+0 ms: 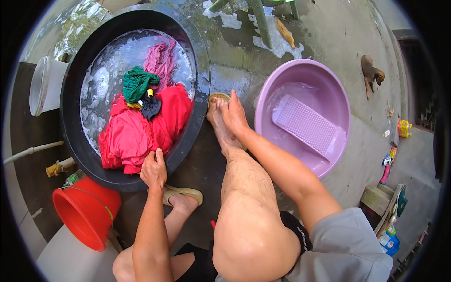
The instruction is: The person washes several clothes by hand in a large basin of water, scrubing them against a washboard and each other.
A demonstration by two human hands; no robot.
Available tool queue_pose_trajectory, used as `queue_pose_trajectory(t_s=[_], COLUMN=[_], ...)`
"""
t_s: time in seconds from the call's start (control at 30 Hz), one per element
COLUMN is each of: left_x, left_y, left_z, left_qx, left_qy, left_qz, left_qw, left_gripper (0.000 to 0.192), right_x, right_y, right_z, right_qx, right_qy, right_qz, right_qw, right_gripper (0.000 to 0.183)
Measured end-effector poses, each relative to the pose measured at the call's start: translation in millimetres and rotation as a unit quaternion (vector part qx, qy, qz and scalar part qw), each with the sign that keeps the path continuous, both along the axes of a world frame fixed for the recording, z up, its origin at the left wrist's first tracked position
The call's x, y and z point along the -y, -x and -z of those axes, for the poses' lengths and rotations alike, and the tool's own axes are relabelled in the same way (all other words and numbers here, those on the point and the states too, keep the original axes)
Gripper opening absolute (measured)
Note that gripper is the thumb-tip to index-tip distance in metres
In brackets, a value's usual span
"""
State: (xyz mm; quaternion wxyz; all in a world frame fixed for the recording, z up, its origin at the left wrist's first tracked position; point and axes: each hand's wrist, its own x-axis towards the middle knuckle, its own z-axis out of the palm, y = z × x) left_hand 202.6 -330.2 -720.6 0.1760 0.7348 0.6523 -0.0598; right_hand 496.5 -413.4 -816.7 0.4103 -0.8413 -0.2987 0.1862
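My left hand (154, 169) is at the near rim of a big black tub (79, 141), against the edge of the red cloth (130, 137); its fingertips are partly hidden, so I cannot tell whether they pinch it. Soapy water fills the tub. A green cloth (138, 84), a pink cloth (160, 60) and a small dark cloth (151, 106) lie wet by the red one. My right hand (233, 114) rests with straightened fingers beside my bare foot (216, 120), which is on a yellowish slipper. To the right stands a purple basin (259, 105) with a built-in ridged washboard (304, 123) and some water.
A red bucket (84, 211) lies tilted at the lower left, a white bucket (51, 86) farther up. Green plastic stool legs (262, 26) stand in suds at the top. A brown dog (370, 72) is on the concrete at the right. Bottles (389, 243) stand lower right.
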Motion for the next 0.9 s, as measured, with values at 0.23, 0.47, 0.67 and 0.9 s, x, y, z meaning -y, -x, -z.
queue_pose_trajectory(t_s=[0.23,0.47,0.67,0.9], left_x=[3,7,3,-69], left_y=[-1,-7,5,-64], left_z=[6,5,-1,-11], left_qx=[0.011,0.003,0.075,0.343], left_qy=[-0.024,-0.014,-0.021,-0.173], left_qz=[0.010,-0.004,0.002,0.098], left_qw=[1.000,1.000,0.997,0.918], left_gripper=[0.047,0.047,0.041,0.030], right_x=[18,19,1,0], right_y=[-14,-11,-14,-35], right_z=[41,21,46,50], right_qx=[-0.452,-0.492,-0.169,-0.087], right_qy=[-0.149,-0.186,0.067,0.168], right_qz=[0.117,0.084,0.042,0.005], right_qw=[0.872,0.846,0.982,0.982], right_gripper=[0.033,0.036,0.035,0.037])
